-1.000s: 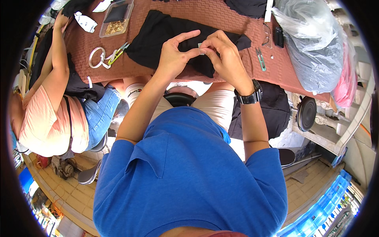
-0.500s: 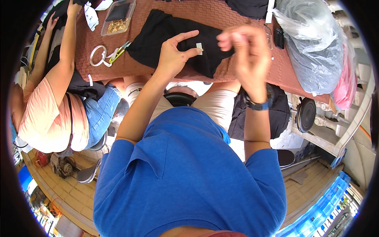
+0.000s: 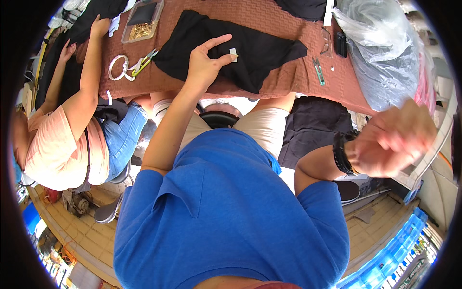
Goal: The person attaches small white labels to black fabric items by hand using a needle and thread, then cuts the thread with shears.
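A black cloth piece (image 3: 269, 53) lies on the brown covered table. My left hand (image 3: 204, 62) rests on it, index finger stretched and thumb apart from it; its other fingers are mostly hidden. The thumb tip touches a small white tag (image 3: 233, 54) on the cloth, with a tiny gold-coloured bit beside it. My right hand (image 3: 392, 139) is raised off the table at the right, smeared by motion. Its fingers look curled, but whether they hold anything does not show.
Green snips (image 3: 318, 71), glasses (image 3: 326, 42) and a black case (image 3: 341, 45) lie right of the cloth. On the left are yellow snips (image 3: 143, 63), white ribbon (image 3: 115, 67) and a plastic box (image 3: 126, 38) of gold-coloured pieces. A co-worker (image 3: 67, 139) sits left; a plastic bag (image 3: 380, 53) stands right.
My right hand has swung from above the cloth out to the right and nearer me, uncovering the green snips. My left hand and the tag have shifted slightly left.
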A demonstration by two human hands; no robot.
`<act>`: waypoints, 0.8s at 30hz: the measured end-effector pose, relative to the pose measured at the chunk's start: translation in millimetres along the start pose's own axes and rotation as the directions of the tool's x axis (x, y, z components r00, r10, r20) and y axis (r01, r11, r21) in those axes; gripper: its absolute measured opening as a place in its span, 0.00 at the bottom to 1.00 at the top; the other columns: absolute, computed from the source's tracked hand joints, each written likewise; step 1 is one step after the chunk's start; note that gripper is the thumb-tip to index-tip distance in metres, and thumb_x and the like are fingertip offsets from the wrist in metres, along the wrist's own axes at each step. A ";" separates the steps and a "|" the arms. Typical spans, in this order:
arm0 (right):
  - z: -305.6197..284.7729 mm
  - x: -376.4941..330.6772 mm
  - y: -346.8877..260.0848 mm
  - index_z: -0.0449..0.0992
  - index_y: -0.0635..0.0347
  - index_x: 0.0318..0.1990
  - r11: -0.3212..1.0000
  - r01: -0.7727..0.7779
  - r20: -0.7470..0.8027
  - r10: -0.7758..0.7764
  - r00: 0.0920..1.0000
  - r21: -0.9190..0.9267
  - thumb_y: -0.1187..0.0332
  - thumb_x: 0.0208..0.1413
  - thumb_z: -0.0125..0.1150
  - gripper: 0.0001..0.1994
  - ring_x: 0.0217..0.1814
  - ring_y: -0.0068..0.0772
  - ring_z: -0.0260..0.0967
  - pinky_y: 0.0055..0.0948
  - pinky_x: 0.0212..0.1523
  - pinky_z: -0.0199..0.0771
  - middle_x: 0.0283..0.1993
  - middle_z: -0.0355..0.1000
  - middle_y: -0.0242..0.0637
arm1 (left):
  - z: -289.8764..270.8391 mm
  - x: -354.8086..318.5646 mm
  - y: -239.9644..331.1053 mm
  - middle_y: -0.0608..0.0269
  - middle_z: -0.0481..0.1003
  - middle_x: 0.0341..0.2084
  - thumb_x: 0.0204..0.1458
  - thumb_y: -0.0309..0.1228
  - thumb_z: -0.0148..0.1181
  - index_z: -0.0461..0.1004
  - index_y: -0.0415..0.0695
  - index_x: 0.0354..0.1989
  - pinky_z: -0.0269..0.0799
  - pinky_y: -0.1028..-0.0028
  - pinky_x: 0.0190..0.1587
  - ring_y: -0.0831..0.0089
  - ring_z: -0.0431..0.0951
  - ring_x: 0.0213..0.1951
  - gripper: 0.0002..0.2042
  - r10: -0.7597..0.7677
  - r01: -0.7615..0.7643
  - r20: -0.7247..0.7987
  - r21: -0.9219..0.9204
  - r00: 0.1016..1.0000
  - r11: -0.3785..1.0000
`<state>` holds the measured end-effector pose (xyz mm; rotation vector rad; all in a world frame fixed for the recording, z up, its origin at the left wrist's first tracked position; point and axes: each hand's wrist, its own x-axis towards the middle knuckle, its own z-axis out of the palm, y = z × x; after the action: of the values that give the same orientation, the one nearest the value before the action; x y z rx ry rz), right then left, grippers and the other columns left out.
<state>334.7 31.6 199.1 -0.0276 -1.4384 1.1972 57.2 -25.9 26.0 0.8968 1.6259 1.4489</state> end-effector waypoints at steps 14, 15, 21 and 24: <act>30.6 -64.2 145.6 0.83 0.61 0.41 0.743 -0.267 0.040 0.367 0.929 -0.614 0.80 0.54 0.66 0.08 0.29 0.23 0.68 0.22 0.30 0.71 0.31 0.68 0.34 | -4.8 -10.6 27.4 0.61 0.81 0.41 0.50 0.19 0.67 0.73 0.38 0.60 0.72 0.79 0.52 0.78 0.81 0.43 0.26 -0.069 0.148 0.200 -0.414 0.977 0.898; 30.9 -64.3 145.7 0.84 0.61 0.42 0.742 -0.256 0.044 0.358 0.933 -0.619 0.80 0.54 0.66 0.08 0.29 0.23 0.68 0.22 0.30 0.71 0.31 0.68 0.33 | -3.4 -10.4 26.4 0.60 0.81 0.39 0.50 0.19 0.68 0.74 0.39 0.60 0.73 0.81 0.48 0.78 0.82 0.41 0.26 -0.057 0.135 0.190 -0.427 0.980 0.894; 31.6 -64.9 144.9 0.84 0.61 0.42 0.739 -0.224 0.065 0.340 0.938 -0.635 0.81 0.54 0.65 0.10 0.29 0.24 0.68 0.23 0.29 0.71 0.31 0.67 0.34 | 1.7 -12.7 27.6 0.60 0.82 0.36 0.49 0.20 0.70 0.75 0.40 0.59 0.72 0.86 0.40 0.81 0.82 0.38 0.25 -0.038 0.111 0.176 -0.430 0.984 0.896; 31.4 -65.3 144.1 0.84 0.61 0.43 0.733 -0.227 0.068 0.349 0.935 -0.641 0.82 0.54 0.64 0.10 0.30 0.24 0.68 0.23 0.29 0.71 0.31 0.67 0.34 | 1.2 -12.7 25.4 0.61 0.82 0.35 0.49 0.21 0.71 0.75 0.40 0.59 0.69 0.88 0.33 0.84 0.80 0.35 0.26 -0.042 0.107 0.167 -0.400 0.985 0.910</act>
<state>244.7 38.8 65.5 -0.6444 -2.0061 0.9220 64.4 -33.8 52.3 0.6775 1.1672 1.5467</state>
